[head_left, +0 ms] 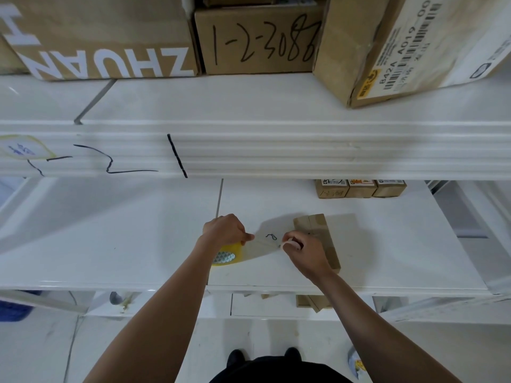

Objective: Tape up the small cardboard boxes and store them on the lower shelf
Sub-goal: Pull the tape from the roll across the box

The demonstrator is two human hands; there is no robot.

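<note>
A small cardboard box [320,233] lies on the white middle shelf [138,239], partly hidden by my right hand [302,251]. My left hand [225,229] grips a yellowish roll of clear tape [225,255] just above the shelf. A strip of clear tape [262,246] stretches from the roll to my right hand, which pinches its free end beside the box. Three more small cardboard boxes [359,187] stand in a row at the back right of the same shelf.
Large cardboard cartons [257,40] fill the upper shelf, whose white front beam [276,153] carries black marker lines. Below the shelf's front edge some cardboard boxes [312,302] show on a lower level. My feet stand on the pale floor [138,349].
</note>
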